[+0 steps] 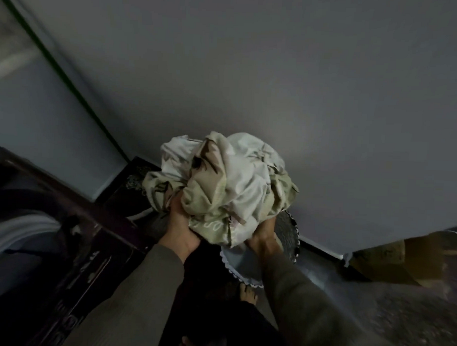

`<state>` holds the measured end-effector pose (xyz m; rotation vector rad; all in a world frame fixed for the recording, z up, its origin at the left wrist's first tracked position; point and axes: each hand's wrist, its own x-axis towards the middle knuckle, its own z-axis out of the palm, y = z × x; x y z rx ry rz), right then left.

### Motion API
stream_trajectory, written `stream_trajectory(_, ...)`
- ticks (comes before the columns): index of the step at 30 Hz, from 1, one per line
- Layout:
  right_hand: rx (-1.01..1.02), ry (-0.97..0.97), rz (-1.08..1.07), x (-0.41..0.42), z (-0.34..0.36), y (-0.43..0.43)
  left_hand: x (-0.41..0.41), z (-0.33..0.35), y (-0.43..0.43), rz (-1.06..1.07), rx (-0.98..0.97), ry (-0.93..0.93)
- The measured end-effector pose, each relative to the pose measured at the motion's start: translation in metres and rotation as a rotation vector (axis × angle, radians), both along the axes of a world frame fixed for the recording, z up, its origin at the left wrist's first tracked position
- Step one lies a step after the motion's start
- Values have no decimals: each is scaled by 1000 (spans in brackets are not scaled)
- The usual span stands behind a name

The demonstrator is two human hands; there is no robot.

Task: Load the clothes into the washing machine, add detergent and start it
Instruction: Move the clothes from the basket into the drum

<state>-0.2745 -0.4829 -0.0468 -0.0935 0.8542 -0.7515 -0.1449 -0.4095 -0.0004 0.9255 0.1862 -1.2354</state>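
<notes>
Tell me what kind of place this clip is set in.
Probably a dim corner of a home used for laundry. Both hands, left hand and right hand, hold a bundle of clothes above a basin; a likely washing machine stands left.

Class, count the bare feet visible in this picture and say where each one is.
2. One foot beside the basin below the right hand; another foot at the bottom edge, partly hidden.

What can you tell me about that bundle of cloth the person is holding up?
The bundle of clothes is a crumpled wad of soft, thin fabric, pale green and white with brownish printed patterns. It is lifted in front of a plain grey wall, above a basin with a scalloped rim. The left hand and right hand grip it from below, fingers buried in the folds.
</notes>
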Motion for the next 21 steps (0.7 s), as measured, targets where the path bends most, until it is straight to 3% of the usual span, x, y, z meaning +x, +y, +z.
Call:
stream_trajectory(5, -79, 127, 170, 18, 30, 17, 33, 28, 31, -15, 190, -176)
stream_trajectory(7, -303, 218, 238, 33, 51, 31, 49, 40, 49, -24, 227, -322)
stream_trajectory(11, -954, 492, 340, 61, 77, 64, 82, 63, 85, -105, 265, -687)
stream_trajectory(14, -1098, 434, 350, 80, 89, 95, 103, 76, 118, -157, 336, -841)
stream_trajectory(17, -1251, 463, 327, 103, 97, 115, 124, 93, 149, -104, 357, -812)
stream_trajectory(19, -1317, 544, 341, 123, 100, 124, 134, 108, 170, -80, 207, -618)
stream_trajectory(21, -1363, 642, 354, 141, 107, 137, 139, 115, 187, -74, 125, -602)
